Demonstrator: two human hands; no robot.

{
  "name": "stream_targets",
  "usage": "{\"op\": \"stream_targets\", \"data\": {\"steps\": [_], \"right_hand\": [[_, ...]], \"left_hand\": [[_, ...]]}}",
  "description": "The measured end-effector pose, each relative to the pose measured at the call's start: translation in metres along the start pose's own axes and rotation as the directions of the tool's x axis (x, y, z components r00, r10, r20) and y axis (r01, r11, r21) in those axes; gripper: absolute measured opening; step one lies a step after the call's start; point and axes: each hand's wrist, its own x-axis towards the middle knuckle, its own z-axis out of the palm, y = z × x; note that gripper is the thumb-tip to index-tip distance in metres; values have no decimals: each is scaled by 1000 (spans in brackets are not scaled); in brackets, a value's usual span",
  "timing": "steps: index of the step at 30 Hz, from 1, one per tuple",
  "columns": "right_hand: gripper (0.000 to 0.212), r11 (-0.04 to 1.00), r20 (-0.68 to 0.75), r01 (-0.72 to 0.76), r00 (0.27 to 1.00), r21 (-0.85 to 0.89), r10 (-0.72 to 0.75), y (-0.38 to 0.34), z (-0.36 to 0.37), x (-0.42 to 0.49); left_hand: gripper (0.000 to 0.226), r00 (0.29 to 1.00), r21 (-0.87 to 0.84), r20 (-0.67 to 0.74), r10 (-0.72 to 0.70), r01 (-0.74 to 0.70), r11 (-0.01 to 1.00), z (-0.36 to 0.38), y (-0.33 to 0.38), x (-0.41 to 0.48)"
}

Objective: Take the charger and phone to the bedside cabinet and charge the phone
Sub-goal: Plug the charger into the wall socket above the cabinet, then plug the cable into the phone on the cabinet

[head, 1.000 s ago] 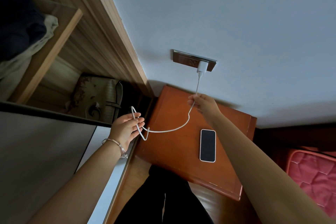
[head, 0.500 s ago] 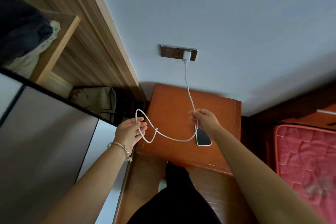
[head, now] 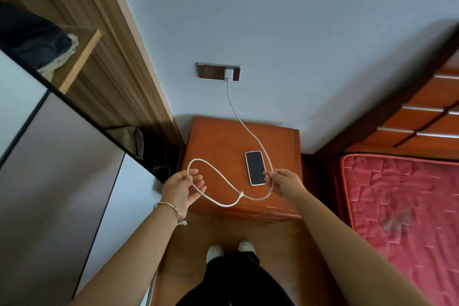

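Head view:
- The left hand (head: 182, 190) grips the white cable (head: 228, 93). Its fingers are partly curled and the thumb pinches the line where a loop passes through the palm.
- The right hand (head: 285, 181) pinches the same cable between thumb and fingertips, with the other fingers loosely bent. It is just beside the phone's near right corner.
- Between the two hands the cable sags in a shallow arc, with one knot (head: 240, 195) where the loop crosses itself.
- From the right hand the cable runs up and away to the charger (head: 228, 74), which is plugged into the wall socket (head: 211, 72) above the cabinet.
- The cable's free end cannot be made out.
- The phone (head: 255, 167) lies flat on the bedside cabinet (head: 218, 141), right of centre, with its dark screen up. Its long axis runs from the wall towards the person, tilted slightly.
- Count: one phone, one charger, one cable with one loop, and two hands.
- A bracelet (head: 171, 208) circles the left wrist.
- A red mattress (head: 397, 206) lies to the right of the cabinet, and a wooden wardrobe (head: 119, 45) stands to the left.
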Motion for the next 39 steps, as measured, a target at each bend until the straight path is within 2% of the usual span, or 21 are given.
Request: {"op": "stream_targets", "data": {"steps": [7, 10, 13, 16, 20, 24, 26, 28, 29, 31, 33, 35, 39], "right_hand": [[20, 998, -7, -49, 999, -36, 49, 21, -27, -13], [20, 992, 2, -97, 995, 84, 97, 30, -41, -16], [21, 957, 68, -191, 981, 220, 180, 40, -51, -24], [28, 925, 192, -310, 943, 221, 271, 47, -57, -37], [40, 881, 371, -447, 853, 154, 368, 49, -52, -59], [47, 830, 405, -534, 803, 161, 438, 46, -41, -69], [55, 797, 411, -563, 794, 219, 448, 44, -40, -73], [64, 707, 442, -607, 780, 362, 443, 42, -41, -75], [60, 653, 449, -606, 789, 454, 420, 41, -41, -75], [39, 578, 404, -549, 836, 604, 371, 37, -44, -75], [17, 589, 327, -474, 880, 655, 345, 34, -48, -71], [11, 615, 264, -422, 904, 666, 335, 29, -56, -67], [15, 678, 136, -312, 944, 665, 301, 17, -73, -60]], "left_hand": [[22, 999, -114, 47, 2, 4, 993, 24, -20, -27], [22, 999, -146, 52, 8, 0, 989, 36, -35, -42], [22, 999, -169, 49, 3, 5, 986, 49, -51, -57], [22, 999, -203, 50, 9, 2, 979, 57, -68, -72], [20, 1000, -196, 23, 20, -15, 980, 60, -79, -85], [18, 1000, -209, 17, 13, -9, 978, 63, -83, -91], [18, 1000, -206, 22, 13, -8, 978, 65, -84, -93], [18, 1000, -197, 21, 10, -6, 980, 65, -85, -94], [18, 1000, -196, 23, 8, -4, 981, 65, -86, -95], [18, 1000, -189, 28, -7, 12, 982, 65, -88, -96], [18, 999, -182, 32, -26, 32, 983, 64, -90, -95], [18, 999, -190, 29, -37, 42, 981, 64, -90, -93], [14, 998, -202, 35, -49, 55, 978, 65, -89, -87]]}}
